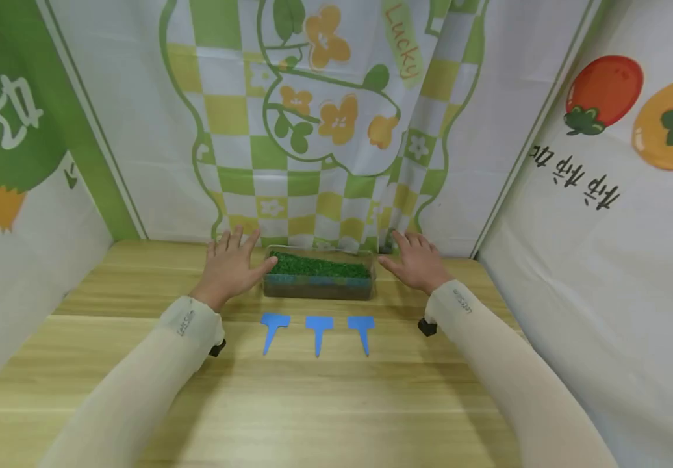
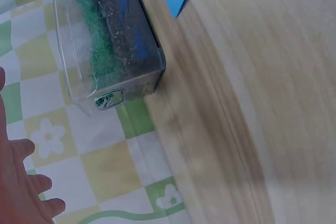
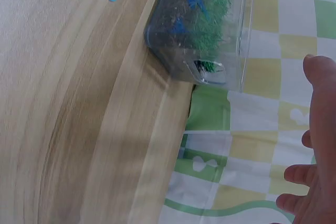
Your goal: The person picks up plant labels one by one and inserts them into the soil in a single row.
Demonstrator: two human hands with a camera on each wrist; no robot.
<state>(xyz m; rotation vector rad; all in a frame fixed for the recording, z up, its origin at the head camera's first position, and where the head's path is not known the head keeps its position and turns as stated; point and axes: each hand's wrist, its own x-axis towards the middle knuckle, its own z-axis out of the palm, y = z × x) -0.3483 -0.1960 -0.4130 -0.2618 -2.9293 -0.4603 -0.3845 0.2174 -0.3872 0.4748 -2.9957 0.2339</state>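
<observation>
Clear grass-filled box (image 1: 317,278) at the desk's (image 1: 336,403) far edge, against the checked curtain (image 1: 313,130). Left hand (image 1: 230,266) spread at its left end, thumb touching; right hand (image 1: 415,261) spread just beside its right end. Three blue plant tags (image 1: 317,330) nearer, mid-desk.

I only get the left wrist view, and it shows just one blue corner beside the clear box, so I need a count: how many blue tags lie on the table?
Observer: Three blue T-shaped plastic tags lie in a row on the wooden table, in front of the clear plastic box of green grass.
Operator: Where is the right hand?
Observer: The right hand lies flat and open by the box's right end, with a gap between them.
Operator: And my left hand, does it have a grip on the box?
Observer: No. The left hand is open, its thumb at the box's left end.
</observation>
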